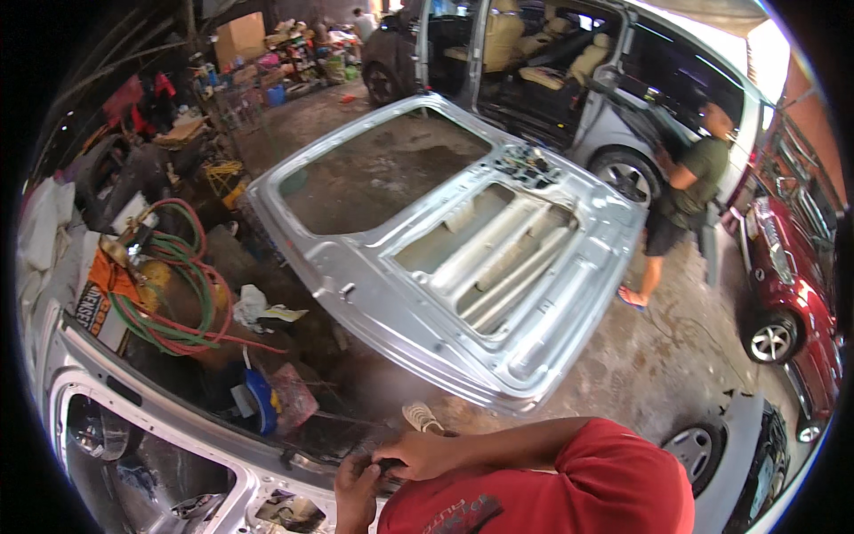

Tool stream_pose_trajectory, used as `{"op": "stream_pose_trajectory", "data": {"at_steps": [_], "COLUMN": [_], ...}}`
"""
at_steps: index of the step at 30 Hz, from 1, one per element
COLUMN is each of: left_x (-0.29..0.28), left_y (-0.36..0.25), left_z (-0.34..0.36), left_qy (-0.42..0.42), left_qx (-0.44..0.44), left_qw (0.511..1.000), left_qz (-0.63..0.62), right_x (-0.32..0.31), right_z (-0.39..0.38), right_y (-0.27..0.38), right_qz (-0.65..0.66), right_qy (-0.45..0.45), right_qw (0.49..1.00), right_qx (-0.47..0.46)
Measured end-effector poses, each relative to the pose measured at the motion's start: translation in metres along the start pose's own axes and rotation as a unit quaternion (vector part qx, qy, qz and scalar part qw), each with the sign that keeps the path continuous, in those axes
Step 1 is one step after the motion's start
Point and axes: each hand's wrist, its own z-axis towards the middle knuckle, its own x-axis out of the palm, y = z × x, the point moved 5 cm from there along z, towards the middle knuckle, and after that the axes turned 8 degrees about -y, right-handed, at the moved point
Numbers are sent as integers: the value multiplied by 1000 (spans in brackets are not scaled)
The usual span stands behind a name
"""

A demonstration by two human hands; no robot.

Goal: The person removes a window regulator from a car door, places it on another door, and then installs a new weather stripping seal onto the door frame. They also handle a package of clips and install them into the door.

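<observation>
Cluttered garage floor, silver tailgate [463,258] mid-frame; bottom centre, right hand [422,454] and left hand [356,489] both pinch a small dark part [389,465].

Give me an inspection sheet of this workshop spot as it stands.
Surface: bare concrete floor, stained.
Job's things: white car body panel at lower left; a small dark object, too hidden to identify, at its edge between both hands.
Clutter: rags, paper, a blue container, boxes along the left.
Hands: left hand and right hand close together on the small object; grip unclear.
Cables: red and green hoses, coiled.
Surroundings: detached silver tailgate; silver van, doors open; red car; another person by the van.
</observation>
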Motion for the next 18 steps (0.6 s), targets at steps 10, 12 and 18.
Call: {"op": "stream_pose_trajectory", "data": {"at_steps": [10,12,18], "left_x": [160,219,405], "left_y": [93,100,221], "left_z": [-30,-43,-44], "left_qy": [140,181,358], "left_qx": [-60,-65,-34], "left_qw": [983,977,900], "left_qz": [99,94,248], "right_x": [-80,-113,-204], "right_z": [-215,-266,-459], "right_y": [-28,-29,-79], "right_qz": [-15,6,-26], "right_qy": [-194,-258,-370], "right_qw": [981,966,927], "right_qx": [23,16,58]}}
